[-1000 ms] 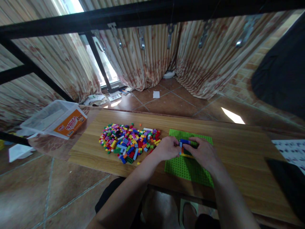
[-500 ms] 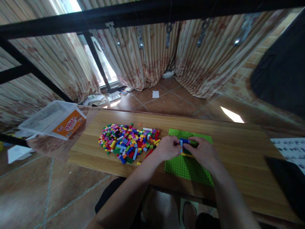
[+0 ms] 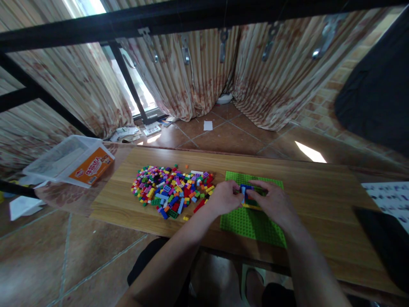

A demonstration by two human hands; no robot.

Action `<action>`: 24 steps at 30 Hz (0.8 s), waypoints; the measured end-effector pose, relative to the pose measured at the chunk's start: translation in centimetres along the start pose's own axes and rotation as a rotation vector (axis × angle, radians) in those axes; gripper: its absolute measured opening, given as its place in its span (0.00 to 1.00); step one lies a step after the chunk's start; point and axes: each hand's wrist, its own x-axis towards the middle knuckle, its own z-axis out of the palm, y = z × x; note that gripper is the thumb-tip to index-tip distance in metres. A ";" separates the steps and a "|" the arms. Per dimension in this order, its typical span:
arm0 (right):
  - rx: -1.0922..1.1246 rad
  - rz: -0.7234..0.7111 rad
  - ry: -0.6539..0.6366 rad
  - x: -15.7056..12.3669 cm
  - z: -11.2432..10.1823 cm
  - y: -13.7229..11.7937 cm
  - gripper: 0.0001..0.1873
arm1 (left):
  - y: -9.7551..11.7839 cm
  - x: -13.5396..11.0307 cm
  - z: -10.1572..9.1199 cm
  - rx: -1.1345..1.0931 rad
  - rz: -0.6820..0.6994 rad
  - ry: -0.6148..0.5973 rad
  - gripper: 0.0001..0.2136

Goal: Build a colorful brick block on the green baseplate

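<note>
A green studded baseplate [image 3: 246, 228] lies on the wooden table, carrying a small frame of building bricks. That frame shows a blue brick [image 3: 246, 186] at the back, a light blue brick [image 3: 243, 195] at the left and a yellow brick [image 3: 252, 207] along the front. My left hand [image 3: 227, 197] has its fingertips closed at the left side, against the light blue brick. From the right, my right hand [image 3: 271, 198] grips the brick frame between thumb and fingers. Its fingers hide part of the bricks' right side.
Left of the baseplate spreads a pile of loose coloured bricks [image 3: 172, 189]. A clear plastic box [image 3: 73, 160] with an orange label stands at the table's left end. A dark flat object [image 3: 380, 243] and a printed sheet [image 3: 390, 200] are at the right. A black bar [image 3: 204, 19] crosses above.
My right hand's fingers have shifted slightly at the brick frame, showing more of its inside. My left hand stays at the light blue brick. The whole view has moved a little.
</note>
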 end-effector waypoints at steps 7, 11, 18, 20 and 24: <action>0.181 -0.092 0.002 0.1 0.3 -0.2 0.15 | 0.0 -0.1 -0.1 -0.022 0.008 -0.028 0.09; 0.198 -0.096 0.001 0.2 0.5 -0.4 0.12 | -0.2 -0.2 -0.1 -0.043 0.017 -0.035 0.09; 0.245 -0.089 -0.013 0.1 0.5 -0.6 0.11 | 0.3 -0.8 -0.2 -0.046 0.023 -0.038 0.08; 0.242 -0.076 -0.016 0.1 0.5 -0.7 0.11 | 0.6 -0.9 -0.1 0.028 0.057 0.024 0.07; 0.231 -0.062 -0.028 0.2 0.4 -0.9 0.11 | 0.9 -1.1 0.7 0.171 0.084 0.195 0.08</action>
